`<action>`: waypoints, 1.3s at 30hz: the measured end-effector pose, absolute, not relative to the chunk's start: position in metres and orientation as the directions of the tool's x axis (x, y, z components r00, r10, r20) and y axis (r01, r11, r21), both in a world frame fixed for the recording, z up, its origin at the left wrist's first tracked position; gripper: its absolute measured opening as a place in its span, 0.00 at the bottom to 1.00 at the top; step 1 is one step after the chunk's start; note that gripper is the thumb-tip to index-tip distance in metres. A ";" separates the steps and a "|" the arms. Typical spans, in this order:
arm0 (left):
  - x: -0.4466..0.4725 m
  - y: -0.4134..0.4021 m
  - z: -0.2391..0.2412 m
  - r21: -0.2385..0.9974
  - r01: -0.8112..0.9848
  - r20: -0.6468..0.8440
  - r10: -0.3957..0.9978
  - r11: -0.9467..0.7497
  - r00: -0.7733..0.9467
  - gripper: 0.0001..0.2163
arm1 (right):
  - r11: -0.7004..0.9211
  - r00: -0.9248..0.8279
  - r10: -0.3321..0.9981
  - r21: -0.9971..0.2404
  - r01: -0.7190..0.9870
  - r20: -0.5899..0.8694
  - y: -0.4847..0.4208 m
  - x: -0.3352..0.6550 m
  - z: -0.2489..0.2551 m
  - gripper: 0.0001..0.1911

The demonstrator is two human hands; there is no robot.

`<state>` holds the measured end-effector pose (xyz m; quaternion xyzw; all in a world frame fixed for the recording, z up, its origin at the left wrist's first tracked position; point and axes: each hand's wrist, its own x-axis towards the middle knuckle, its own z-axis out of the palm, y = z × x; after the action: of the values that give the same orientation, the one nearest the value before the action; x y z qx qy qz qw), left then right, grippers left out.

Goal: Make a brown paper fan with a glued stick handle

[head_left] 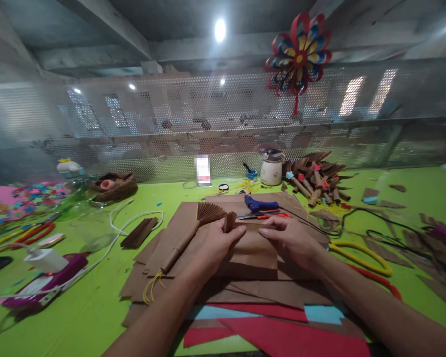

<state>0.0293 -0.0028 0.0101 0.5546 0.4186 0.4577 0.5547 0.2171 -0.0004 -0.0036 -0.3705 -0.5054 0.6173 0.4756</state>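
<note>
Clock faces the worker, centre on the strip of plain brown paper (258,248) between the two hands, over a loose stack of brown paper sheets (188,213)

Left hand (223,235): closed, thumb and fingers pinching the strip's left end, small upright brown pleats (229,221) at the fingers; right hand (288,235): thumb and forefinger gripping the far edge, other fingers curled

Step in hand looks like creasing; done well, I judge, both thumbs press evenly outward along the edge, each pleat matches the last in width, and finished folds stay squeezed so they don't spring open. At nine o'clock, a brown pleated paper fan with a rolled handle and yellow cord (180,248) makes a handy guide

Twelve o'clock, beyond the blue glue gun (262,203): small blue pot (251,174), a black-handled thing sticking out, its contents too small to tell. Just right of it, toward one: cream bottle with dark lid (271,172), lid on, inside hidden

Near ten: dark brown soft-sided holder (124,191) with a pinkish roll (107,185) in it. Further out, toward nine: many-coloured paper stars (40,193) heaped; cannot tell whether the clear plastic around them is a bag
</note>
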 end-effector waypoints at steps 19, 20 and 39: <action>0.032 -0.009 0.018 0.994 -0.048 0.105 0.953 -0.095 0.284 0.13 | -0.056 -0.195 0.981 -0.948 -0.315 0.007 -0.007 0.213 0.001 0.11; 0.033 -0.010 0.017 0.993 -0.061 0.109 0.953 -0.096 0.284 0.13 | -0.056 -0.196 0.981 -0.949 -0.311 0.007 -0.007 0.213 0.001 0.10; 0.031 -0.014 0.015 0.995 -0.099 0.029 0.975 -0.007 0.218 0.06 | 0.183 -0.177 0.964 -0.977 -0.109 0.200 -0.008 0.220 0.004 0.04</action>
<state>0.0315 -0.0145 0.0150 0.5318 0.4122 0.4700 0.5713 0.2198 -0.0083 0.0038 -0.3765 -0.5672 0.5166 0.5192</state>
